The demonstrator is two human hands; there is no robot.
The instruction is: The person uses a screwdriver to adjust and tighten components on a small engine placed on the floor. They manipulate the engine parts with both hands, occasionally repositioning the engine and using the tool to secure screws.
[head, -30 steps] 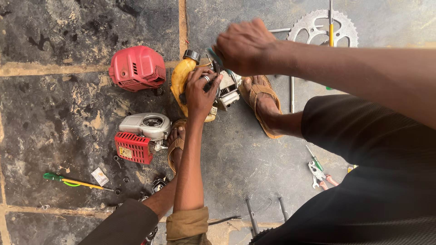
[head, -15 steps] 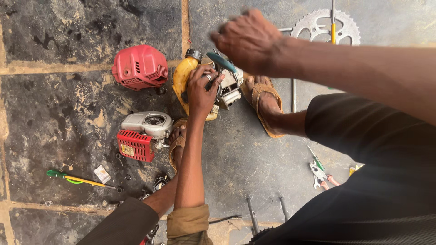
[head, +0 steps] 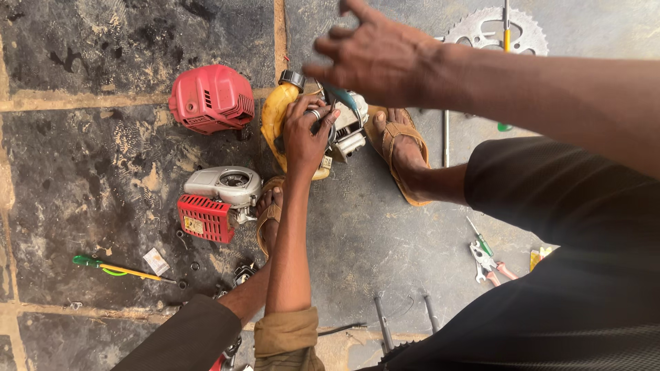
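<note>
Engine parts lie spread on the stone floor [head: 103, 151] between our feet. Our left hand [head: 306, 134] reaches down the middle and clamps on the small engine [head: 347, 134], fingers curled over its top just beside the yellow tank [head: 278, 117]. Our right hand [head: 375, 58] hovers above it, fingers splayed and slack, gripping nothing we can make out. A teal tool [head: 342, 98] sits between that hand and the engine; we cannot tell which hand, if any, holds it.

The engine rests on the floor at top centre, touching our right sandal [head: 402, 148]. Left of the tank lies a red cover [head: 210, 98]. Below that, near our left foot, is a grey and red housing [head: 216, 203]. A green-handled screwdriver [head: 120, 269] lies well apart at lower left. A sprocket [head: 491, 31] lies at the top right, and pliers [head: 488, 261] lie by our right leg.
</note>
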